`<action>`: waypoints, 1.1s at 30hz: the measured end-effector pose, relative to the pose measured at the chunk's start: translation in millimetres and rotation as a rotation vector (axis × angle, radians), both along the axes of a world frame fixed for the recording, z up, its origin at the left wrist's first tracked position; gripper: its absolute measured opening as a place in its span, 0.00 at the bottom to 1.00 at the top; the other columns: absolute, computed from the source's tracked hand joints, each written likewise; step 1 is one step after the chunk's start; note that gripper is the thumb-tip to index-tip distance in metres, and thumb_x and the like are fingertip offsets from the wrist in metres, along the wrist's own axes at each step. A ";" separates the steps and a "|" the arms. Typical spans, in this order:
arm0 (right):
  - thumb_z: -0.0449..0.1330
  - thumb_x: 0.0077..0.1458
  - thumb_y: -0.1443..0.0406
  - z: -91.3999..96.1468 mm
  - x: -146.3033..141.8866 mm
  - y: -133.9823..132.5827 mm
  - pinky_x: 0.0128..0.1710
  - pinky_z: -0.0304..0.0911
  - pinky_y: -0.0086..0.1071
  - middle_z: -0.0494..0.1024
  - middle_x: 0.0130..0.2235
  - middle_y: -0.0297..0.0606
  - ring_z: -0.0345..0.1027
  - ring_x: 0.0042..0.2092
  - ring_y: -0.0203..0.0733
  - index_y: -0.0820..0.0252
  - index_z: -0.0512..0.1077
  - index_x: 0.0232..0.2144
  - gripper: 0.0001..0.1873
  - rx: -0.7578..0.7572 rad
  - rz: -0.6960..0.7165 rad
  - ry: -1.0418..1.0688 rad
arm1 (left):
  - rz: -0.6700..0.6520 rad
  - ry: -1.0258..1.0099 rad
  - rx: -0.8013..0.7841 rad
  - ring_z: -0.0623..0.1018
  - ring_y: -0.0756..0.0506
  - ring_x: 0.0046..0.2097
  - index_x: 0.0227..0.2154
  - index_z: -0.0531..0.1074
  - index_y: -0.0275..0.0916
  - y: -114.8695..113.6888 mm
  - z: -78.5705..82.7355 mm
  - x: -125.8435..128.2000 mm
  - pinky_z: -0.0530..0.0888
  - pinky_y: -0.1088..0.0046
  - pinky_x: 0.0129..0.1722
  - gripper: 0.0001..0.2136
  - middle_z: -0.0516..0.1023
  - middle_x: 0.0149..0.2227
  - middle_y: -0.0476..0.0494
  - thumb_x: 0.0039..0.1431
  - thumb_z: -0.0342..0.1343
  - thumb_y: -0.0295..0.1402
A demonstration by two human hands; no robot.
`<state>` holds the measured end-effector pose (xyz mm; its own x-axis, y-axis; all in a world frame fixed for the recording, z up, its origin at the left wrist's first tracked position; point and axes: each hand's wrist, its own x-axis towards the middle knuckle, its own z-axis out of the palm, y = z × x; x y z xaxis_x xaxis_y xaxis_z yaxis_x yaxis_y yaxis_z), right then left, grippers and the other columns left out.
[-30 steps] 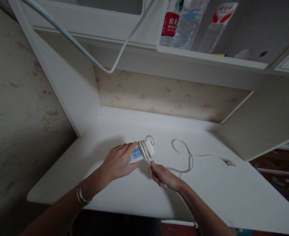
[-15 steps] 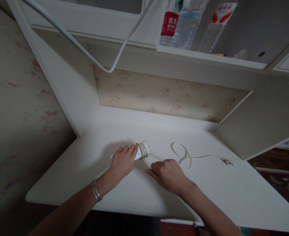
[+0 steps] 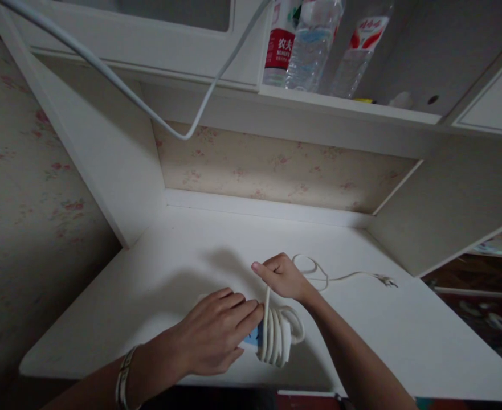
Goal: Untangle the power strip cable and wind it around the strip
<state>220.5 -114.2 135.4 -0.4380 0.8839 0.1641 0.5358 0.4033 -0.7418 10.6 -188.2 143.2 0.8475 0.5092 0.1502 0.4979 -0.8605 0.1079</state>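
My left hand [image 3: 219, 330] grips a white power strip [image 3: 252, 337] near the desk's front edge; a bit of its blue face shows past the fingers. Several turns of white cord [image 3: 276, 337] are wound round the strip's right end. Above the coil, my right hand [image 3: 282, 276] is closed on the cord, a taut length running from the fist down to the coil. The cord's loose part loops on the desk behind the right hand and ends in a plug [image 3: 385, 280] to the right.
The white desk [image 3: 182, 239] sits below a shelf holding several plastic bottles [image 3: 314, 45]. A thick pale cable [image 3: 186, 136] hangs in front of the cabinet. White side panels [image 3: 105, 154] flank the desk, and floral wallpaper covers the walls.
The power strip and my left hand have come nearer to me. My right hand has risen from beside the strip to above it, drawing the cord up over the coil.
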 end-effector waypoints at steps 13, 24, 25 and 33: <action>0.40 0.59 0.41 -37.8 2.6 -2.5 0.27 0.59 0.29 0.70 0.24 0.37 0.62 0.26 0.36 0.61 0.66 0.23 0.34 -0.286 0.042 0.203 | 0.179 -0.306 -0.002 0.72 0.40 0.50 0.62 0.49 0.40 12.1 -8.3 -6.1 0.70 0.60 0.52 0.34 0.72 0.52 0.38 0.53 0.57 0.29; 0.39 0.66 0.54 -31.5 -13.4 -58.0 0.26 0.56 0.31 0.79 0.28 0.46 0.75 0.29 0.48 0.60 0.71 0.35 0.25 0.163 0.118 -0.789 | 0.550 -0.437 0.050 0.75 0.40 0.48 0.57 0.57 0.40 59.0 -44.6 -1.2 0.73 0.62 0.47 0.27 0.74 0.49 0.38 0.54 0.56 0.32; 0.40 0.66 0.54 -26.6 -12.6 -58.5 0.26 0.54 0.31 0.79 0.28 0.45 0.75 0.29 0.47 0.60 0.71 0.34 0.24 0.193 0.111 -0.806 | 0.571 -0.443 0.028 0.76 0.41 0.47 0.56 0.58 0.40 60.7 -46.7 0.3 0.73 0.63 0.46 0.26 0.75 0.48 0.38 0.54 0.56 0.31; 0.45 0.65 0.55 -5.9 0.6 -54.2 0.27 0.50 0.32 0.78 0.26 0.40 0.70 0.26 0.40 0.59 0.71 0.28 0.22 0.359 0.128 -0.763 | 0.564 -0.397 -0.138 0.77 0.41 0.44 0.53 0.59 0.40 65.9 -61.0 5.3 0.73 0.65 0.42 0.24 0.77 0.43 0.40 0.53 0.58 0.31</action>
